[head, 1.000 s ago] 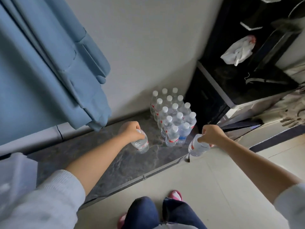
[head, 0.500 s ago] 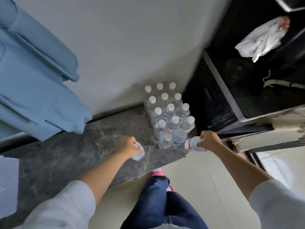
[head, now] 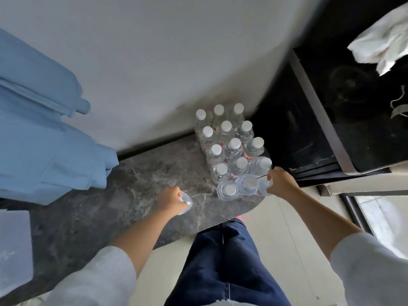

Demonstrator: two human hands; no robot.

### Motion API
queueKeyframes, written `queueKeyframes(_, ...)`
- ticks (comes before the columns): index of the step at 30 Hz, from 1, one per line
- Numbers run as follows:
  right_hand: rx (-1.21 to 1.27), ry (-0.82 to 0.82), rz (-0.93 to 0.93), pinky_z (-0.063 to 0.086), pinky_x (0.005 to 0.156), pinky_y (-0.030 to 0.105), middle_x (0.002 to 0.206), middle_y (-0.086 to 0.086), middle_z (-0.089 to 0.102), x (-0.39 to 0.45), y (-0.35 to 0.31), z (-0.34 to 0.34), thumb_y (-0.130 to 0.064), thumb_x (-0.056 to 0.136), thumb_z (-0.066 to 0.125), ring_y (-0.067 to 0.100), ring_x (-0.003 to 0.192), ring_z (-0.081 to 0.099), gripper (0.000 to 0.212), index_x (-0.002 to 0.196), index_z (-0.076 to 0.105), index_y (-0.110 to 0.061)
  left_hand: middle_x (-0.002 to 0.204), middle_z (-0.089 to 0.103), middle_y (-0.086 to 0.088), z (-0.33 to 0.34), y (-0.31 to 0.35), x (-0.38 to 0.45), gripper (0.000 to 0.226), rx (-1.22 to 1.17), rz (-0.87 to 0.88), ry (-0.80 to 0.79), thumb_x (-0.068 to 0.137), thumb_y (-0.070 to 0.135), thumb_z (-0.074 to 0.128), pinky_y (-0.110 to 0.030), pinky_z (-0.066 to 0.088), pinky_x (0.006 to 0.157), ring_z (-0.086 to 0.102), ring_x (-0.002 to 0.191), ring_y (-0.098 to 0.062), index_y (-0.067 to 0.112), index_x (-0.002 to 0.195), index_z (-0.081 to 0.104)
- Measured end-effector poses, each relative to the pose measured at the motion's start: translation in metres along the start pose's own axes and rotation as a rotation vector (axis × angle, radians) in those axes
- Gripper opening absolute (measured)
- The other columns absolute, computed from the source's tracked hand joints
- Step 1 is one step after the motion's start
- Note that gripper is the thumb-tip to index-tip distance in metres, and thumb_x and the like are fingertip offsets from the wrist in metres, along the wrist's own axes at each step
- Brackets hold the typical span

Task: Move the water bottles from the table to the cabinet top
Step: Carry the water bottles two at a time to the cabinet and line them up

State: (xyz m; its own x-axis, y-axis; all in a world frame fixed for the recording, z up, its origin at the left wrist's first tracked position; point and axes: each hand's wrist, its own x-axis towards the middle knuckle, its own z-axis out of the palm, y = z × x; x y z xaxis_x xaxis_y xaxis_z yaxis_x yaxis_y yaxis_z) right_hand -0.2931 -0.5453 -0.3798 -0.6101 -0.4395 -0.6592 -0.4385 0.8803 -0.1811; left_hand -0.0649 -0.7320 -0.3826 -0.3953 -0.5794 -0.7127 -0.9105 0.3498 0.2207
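Just right of frame centre, the right hand [head: 281, 184] curls round a water bottle [head: 263, 186] at the near edge of the bottle cluster [head: 229, 149], gripping it from above, probably so it sets down upright beside its neighbours. Left of centre, the left hand [head: 171, 200] clamps a second bottle [head: 185, 203] over the open marble surface [head: 110, 195], apart from the cluster. Further out, the bottles stand in tight rows against the wall, likely packed to save room. At upper right, a white rag [head: 379, 47] lies on a black cabinet [head: 364, 107].
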Motion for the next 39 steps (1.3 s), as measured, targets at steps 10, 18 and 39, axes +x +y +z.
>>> queueKeyframes(10, 0.057, -0.014, -0.014, 0.035, 0.07, 0.025, 0.11, 0.014, 0.049, 0.004, 0.001, -0.006, -0.007, 0.078, 0.064, 0.021, 0.083, 0.044, 0.032, 0.108, 0.057, 0.0, 0.118, 0.056, -0.01, -0.005, 0.01, 0.009, 0.019, -0.014, -0.037, 0.001, 0.083, 0.014, 0.06, -0.025, 0.037, 0.071, 0.048, 0.089, -0.018, 0.007, 0.1, 0.054)
queueKeyframes(18, -0.186, -0.053, -0.01, 0.048, 0.088, 0.033, 0.13, 0.013, 0.046, -0.004, -0.008, -0.016, -0.024, 0.091, 0.052, 0.028, 0.115, 0.052, 0.04, 0.127, 0.047, -0.007, 0.104, 0.056, -0.01, -0.014, 0.04, 0.015, 0.016, -0.063, -0.037, 0.025, 0.082, 0.015, 0.061, -0.025, 0.037, 0.063, 0.049, 0.084, -0.018, 0.005, 0.093, 0.055)
queueKeyframes(39, -0.379, 0.016, -0.411, -0.013, 0.112, 0.06, 0.159, 0.002, -0.015, 0.092, -0.153, -0.018, -0.06, 0.093, 0.019, 0.03, 0.145, -0.02, 0.064, 0.147, -0.007, -0.038, 0.116, 0.06, -0.014, -0.078, 0.069, 0.098, 0.026, -0.266, -0.162, 0.176, 0.082, 0.014, 0.06, -0.026, 0.039, 0.07, 0.056, 0.098, -0.024, 0.001, 0.105, 0.059)
